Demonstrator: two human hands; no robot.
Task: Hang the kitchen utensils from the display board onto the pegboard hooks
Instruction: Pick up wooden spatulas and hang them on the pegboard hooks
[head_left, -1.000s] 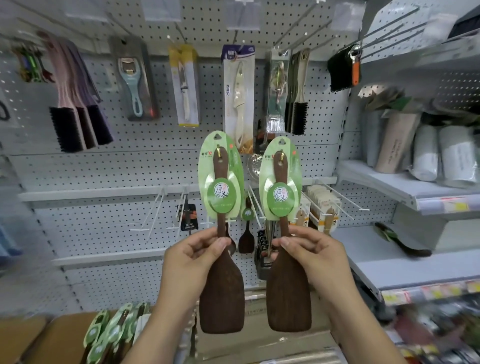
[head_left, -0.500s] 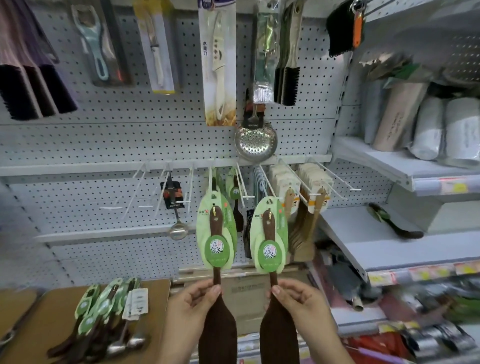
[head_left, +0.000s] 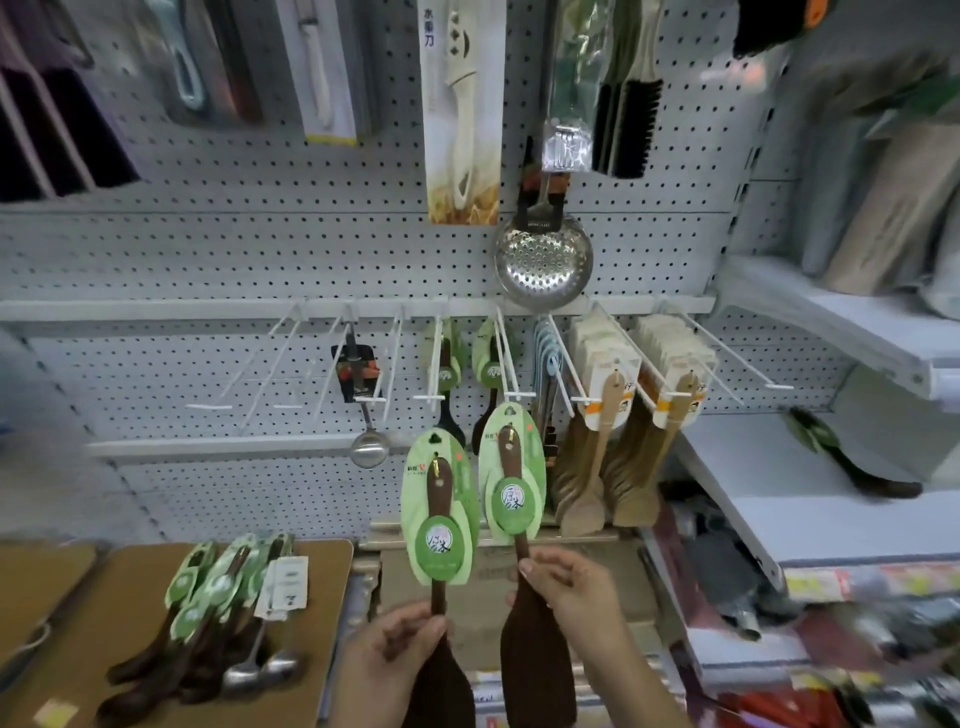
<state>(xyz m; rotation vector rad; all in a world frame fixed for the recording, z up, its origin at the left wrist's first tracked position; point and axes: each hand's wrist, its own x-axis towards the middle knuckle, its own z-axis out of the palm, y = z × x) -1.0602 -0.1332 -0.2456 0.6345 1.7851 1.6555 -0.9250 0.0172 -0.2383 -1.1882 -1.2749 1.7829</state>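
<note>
My left hand (head_left: 392, 654) grips a dark wooden spatula (head_left: 439, 525) with a green card, held upright. My right hand (head_left: 574, 597) pinches the neck of a second dark spatula (head_left: 513, 478), its green card reaching just under the white pegboard hooks (head_left: 506, 364). Two matching green-carded spatulas (head_left: 488, 358) hang on those hooks behind. A brown display board (head_left: 130, 603) at lower left carries several more green-carded spatulas (head_left: 208, 597) and metal spoons (head_left: 265, 670).
Bare white hooks (head_left: 270, 364) jut out left of a hanging ladle (head_left: 366, 415). Pale wooden spatulas (head_left: 602, 441) fill the hooks to the right. A steel skimmer (head_left: 543, 260) and a boxed knife (head_left: 462, 114) hang above. A white shelf (head_left: 779, 493) stands at right.
The view has tilted down and closer to the lower hook row. Both hands hold their spatulas lower in view, and the right one has risen towards the hooks, above the left one.
</note>
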